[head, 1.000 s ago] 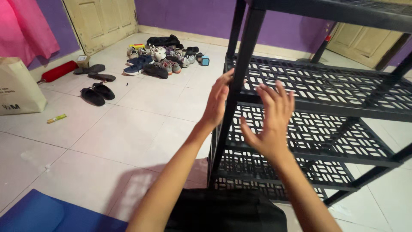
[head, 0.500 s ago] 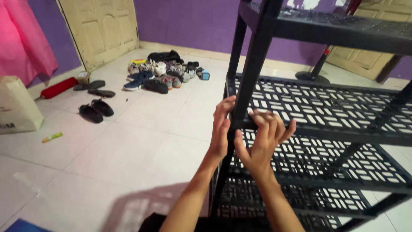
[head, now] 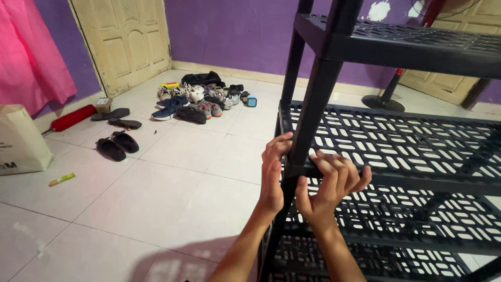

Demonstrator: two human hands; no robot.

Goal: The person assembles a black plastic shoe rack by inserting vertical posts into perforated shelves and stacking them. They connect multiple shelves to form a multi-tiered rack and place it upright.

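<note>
Gripping the rack at its near corner, you have both hands closed on it in the lower middle of the frame. Your left hand wraps the upright post from the left side, fingers curled around it. Your right hand hooks its fingers over the front edge of the middle shelf, thumb beneath the rim.

The rack looks like moulded plastic, so it is likely light for its bulk but tall and apt to sway or twist if pulled from one corner. The post and shelf rim seem the stiffest parts; the slotted panels would probably flex.

It is black, with shelves pierced by short slots, stacked tiers and square posts. It fills the right half of the frame, standing on the pale tiled floor.

A heap of shoes lies at upper left centre, well apart from the rack, with a paper bag at the left edge.
</note>
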